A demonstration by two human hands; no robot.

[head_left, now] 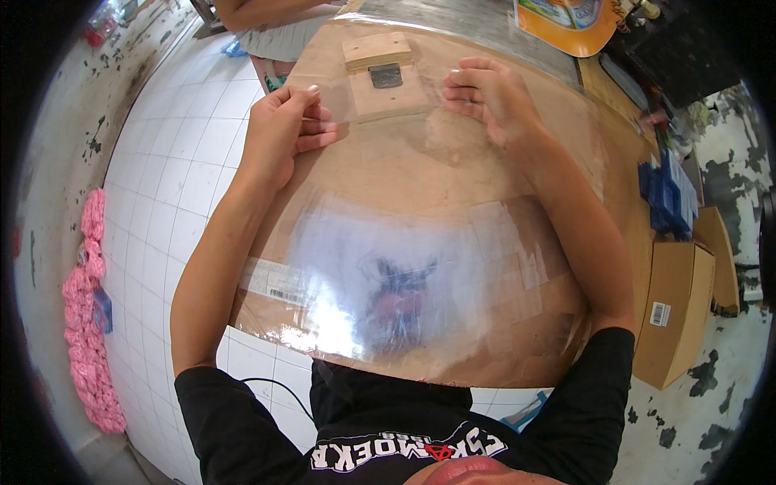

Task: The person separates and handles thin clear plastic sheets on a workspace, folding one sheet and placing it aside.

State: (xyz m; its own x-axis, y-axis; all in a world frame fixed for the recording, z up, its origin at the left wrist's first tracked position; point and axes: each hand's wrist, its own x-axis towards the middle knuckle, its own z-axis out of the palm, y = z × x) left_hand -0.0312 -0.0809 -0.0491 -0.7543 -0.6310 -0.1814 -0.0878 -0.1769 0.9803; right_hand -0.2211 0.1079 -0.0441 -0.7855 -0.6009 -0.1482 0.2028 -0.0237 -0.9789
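A light wooden block point(390, 101) with a raised strip across its far end lies on the far part of a tape-covered cardboard sheet point(380, 170). A small dark square piece point(386, 77) sits in its middle. To the left of the block, my left hand point(283, 129) is raised with thumb and forefinger pinched and the other fingers curled. On the block's other side, my right hand point(489, 101) has its fingertips drawn together and pointing inward. Both hands are apart from the block. Whatever lies between either set of fingertips is too small or too clear to make out.
Another person's arm point(275, 12) shows at the far left edge of the table. An orange package point(566, 28) lies at the far right. Blue packs point(669, 194) and a cardboard box point(675, 311) stand at the right. Pink bundles point(89, 323) lie on the white tiled floor point(153, 234).
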